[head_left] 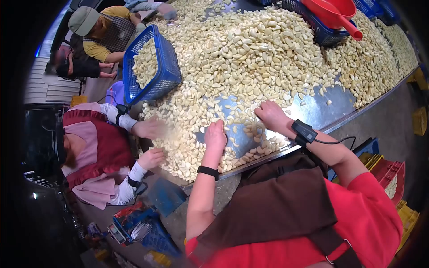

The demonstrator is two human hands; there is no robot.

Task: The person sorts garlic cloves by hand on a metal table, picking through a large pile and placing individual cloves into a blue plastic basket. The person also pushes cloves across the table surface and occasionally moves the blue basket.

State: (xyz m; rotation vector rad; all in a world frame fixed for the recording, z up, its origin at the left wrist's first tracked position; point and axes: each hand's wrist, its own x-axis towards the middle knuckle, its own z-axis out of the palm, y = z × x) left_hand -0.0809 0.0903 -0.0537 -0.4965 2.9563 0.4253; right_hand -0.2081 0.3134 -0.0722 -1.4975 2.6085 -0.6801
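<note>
Pale peeled garlic cloves point(268, 49) are heaped over a shiny metal table point(330, 107). My left hand point(216, 135) is low over the table among loose cloves, its fingers bent and pressed together. What those fingertips hold, if anything, is too small to make out. Further right, my right hand point(271, 117) rests at the near foot of the heap, fingers curled down toward the cloves. Its fingertips are partly hidden, so their contents do not show. Scattered cloves lie on the metal between my two hands and along the near rim.
A blue basket point(167, 71) of cloves stands at the left. A red scoop point(333, 13) lies on another blue basket point(326, 33) at the back. Beside me, a co-worker in a dark red apron point(109, 143) has both hands at the cloves. Crates point(389, 174) stand behind at right.
</note>
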